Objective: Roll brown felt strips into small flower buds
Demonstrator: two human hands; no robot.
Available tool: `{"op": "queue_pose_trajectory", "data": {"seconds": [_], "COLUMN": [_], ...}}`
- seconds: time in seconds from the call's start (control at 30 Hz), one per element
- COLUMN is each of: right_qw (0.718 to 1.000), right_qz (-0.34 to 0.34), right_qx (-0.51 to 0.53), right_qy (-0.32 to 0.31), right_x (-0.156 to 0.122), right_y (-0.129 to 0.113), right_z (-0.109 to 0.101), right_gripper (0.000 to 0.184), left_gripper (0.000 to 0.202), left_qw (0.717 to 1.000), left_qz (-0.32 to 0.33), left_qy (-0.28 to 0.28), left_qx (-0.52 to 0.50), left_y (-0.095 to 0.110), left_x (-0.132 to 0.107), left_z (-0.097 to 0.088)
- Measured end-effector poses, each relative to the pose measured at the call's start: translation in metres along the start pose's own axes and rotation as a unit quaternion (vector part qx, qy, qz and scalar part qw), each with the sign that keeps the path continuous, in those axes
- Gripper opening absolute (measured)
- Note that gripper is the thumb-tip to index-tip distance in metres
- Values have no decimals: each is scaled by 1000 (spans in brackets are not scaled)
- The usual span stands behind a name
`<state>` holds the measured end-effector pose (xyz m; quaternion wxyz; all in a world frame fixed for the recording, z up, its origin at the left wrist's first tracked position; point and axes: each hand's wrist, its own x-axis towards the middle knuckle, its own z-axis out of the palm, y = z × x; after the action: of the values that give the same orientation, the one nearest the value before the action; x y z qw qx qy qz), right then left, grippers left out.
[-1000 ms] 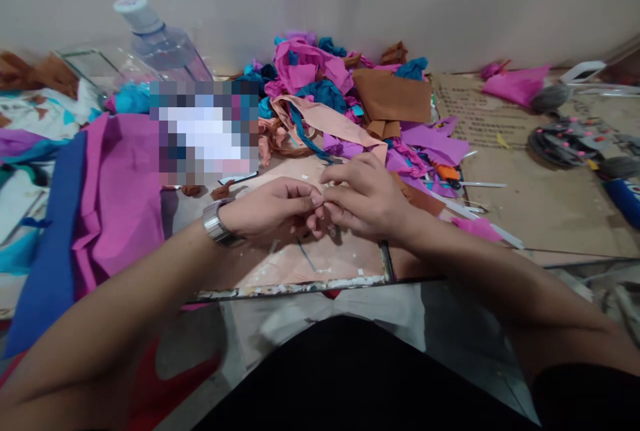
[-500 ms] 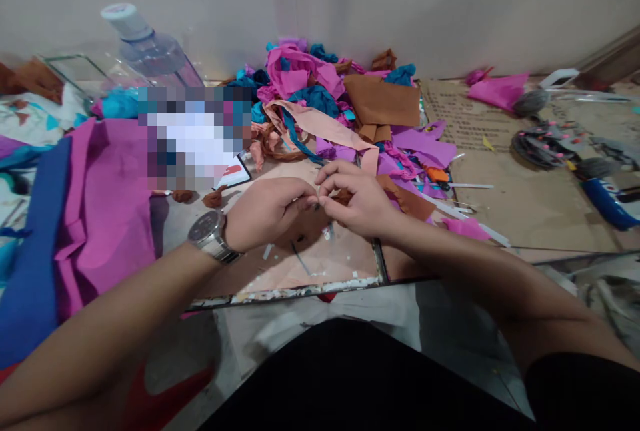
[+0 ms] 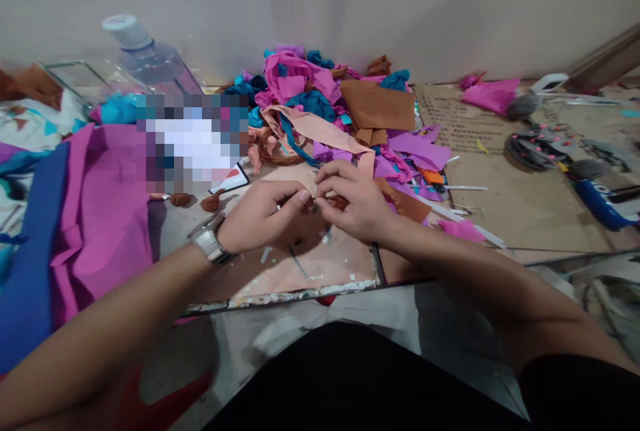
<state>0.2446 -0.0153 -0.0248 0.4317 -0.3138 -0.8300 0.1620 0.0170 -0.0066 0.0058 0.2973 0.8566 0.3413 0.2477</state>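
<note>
My left hand [image 3: 267,214] and my right hand [image 3: 353,201] meet fingertip to fingertip above the table [image 3: 320,264]. Both are closed in a pinch. What sits between the fingertips is too small and hidden to name. A bit of brown material [image 3: 340,202] shows under my right palm; I cannot tell whether it is held. Two small crumpled brown balls [image 3: 213,202] lie left of my left hand. Behind my hands is a heap of crumpled pink, teal, peach and brown paper-like scraps [image 3: 310,126].
Large pink sheets [image 3: 107,198] and a blue strip [image 3: 35,251] cover the left side. A clear bottle [image 3: 155,61] with a white cap stands at the back left. On the right, cardboard [image 3: 505,198] bears a dark dish of pins [image 3: 533,146] and a blue object [image 3: 603,204].
My hands stay together at nearly the same spot, and my left thumb and wrist have turned slightly. The whole view has shifted a little.
</note>
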Motion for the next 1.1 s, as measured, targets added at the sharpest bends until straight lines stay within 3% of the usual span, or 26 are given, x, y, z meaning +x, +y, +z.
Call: {"op": "queue_pose_trajectory", "data": {"seconds": [0.13,0.27,0.33,0.47,0.67,0.77,0.83,0.93,1.1], "right_qw": [994,990,990,995,999,999,998,996,991], "right_qz": [-63,-91,-99,-74,-4,12,26,59,90], "right_qx": [-86,-103,-97,-59,15,35,48,68,92], "right_qy": [-15,-15,-14,-19,-28,-21,-16,-16,-21], "right_x": [-2,-4,-3,-3,-3,-2,-2,-2,-1], "right_y": [2,2,3,3,2,1,0,-2,-4], "right_z": [-1,-1,0,2,5,4,3,3,3], "right_gripper": [3,5,5,6,6,7,7,8,8], "left_gripper": [42,43,42,38,38,35,28,22,21], "left_qw": [987,930,922,962,986,999,991,954,916], "left_qz": [-64,-162,-174,-102,-70,-8,66,169,255], "left_qy": [-71,-156,-163,-133,-111,-48,4,44,70], "left_qx": [-129,-290,-304,-215,-107,4,113,245,301], "left_y": [0,-7,-9,-11,-12,-13,-16,-22,-24], "left_x": [3,4,4,5,5,2,-1,-4,-3], "left_z": [-2,1,1,-2,-5,-2,1,3,-2]}}
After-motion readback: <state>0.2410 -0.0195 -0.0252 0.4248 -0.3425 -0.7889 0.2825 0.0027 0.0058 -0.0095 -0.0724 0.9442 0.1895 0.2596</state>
